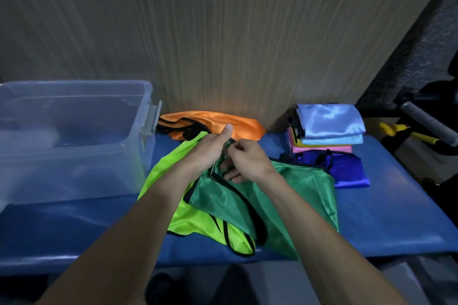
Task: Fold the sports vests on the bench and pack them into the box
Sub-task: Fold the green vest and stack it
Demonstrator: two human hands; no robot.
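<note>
A dark green vest [285,195] with black trim lies on the blue bench [371,218], overlapping a lime green vest [190,223] beneath it. My left hand [210,148] and my right hand [244,161] meet over the dark green vest's upper edge and both pinch its black-trimmed strap. An orange vest [223,122] lies crumpled behind them by the wall. A royal blue vest [344,168] lies to the right. The clear plastic box [74,136] stands on the bench's left end.
A stack of folded vests [327,129], light blue on top with pink and yellow below, sits at the back right against the wooden wall. Beyond the bench's right end are yellow-handled tools [396,130] and a grey padded bar [428,122].
</note>
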